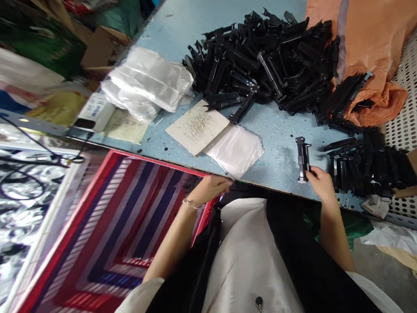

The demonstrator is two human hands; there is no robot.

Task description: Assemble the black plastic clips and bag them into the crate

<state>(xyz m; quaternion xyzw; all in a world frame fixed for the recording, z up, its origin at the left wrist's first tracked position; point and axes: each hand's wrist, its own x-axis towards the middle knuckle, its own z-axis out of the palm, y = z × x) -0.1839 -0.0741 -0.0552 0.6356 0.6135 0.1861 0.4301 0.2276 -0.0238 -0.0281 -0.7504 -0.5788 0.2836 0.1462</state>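
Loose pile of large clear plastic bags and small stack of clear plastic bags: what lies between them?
A beige square board strewn with tiny grains lies between pile and stack, in the head view.

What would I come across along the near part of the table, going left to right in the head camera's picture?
White box → yellowish sheet → pale speckled board → stack of clear bags → black part → right hand holding it → smaller heap of black parts.
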